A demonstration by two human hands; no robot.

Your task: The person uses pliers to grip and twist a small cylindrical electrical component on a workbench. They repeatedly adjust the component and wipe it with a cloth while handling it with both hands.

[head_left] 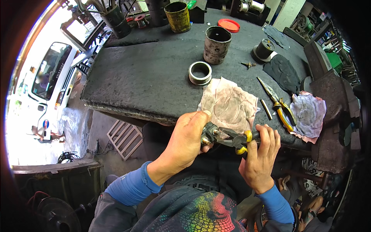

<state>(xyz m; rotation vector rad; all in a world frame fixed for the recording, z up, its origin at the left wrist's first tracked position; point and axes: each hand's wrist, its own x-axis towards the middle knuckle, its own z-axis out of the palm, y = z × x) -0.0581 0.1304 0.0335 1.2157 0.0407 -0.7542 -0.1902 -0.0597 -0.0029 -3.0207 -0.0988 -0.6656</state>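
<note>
My left hand (184, 135) is closed around a small dark part with copper-coloured studs (210, 130), held up just off the table's front edge. In my right hand (261, 156) is a pair of pliers (239, 140) with yellow and black handles. Their jaws point left and reach the part at one of its studs; whether they are clamped on it I cannot tell. Right behind my hands, a stained pink cloth (232, 103) lies on the dark workbench (143, 77). Beyond its left corner sits a metal ring (200, 73).
Long-nose pliers (281, 105), a short rod (266, 110) and another cloth (308, 114) lie at the right. Farther back stand a rusty can (217, 45), a yellow can (177, 17), a red lid (228, 25) and a dark cylindrical part (264, 50). A white truck (50, 85) is outside at left.
</note>
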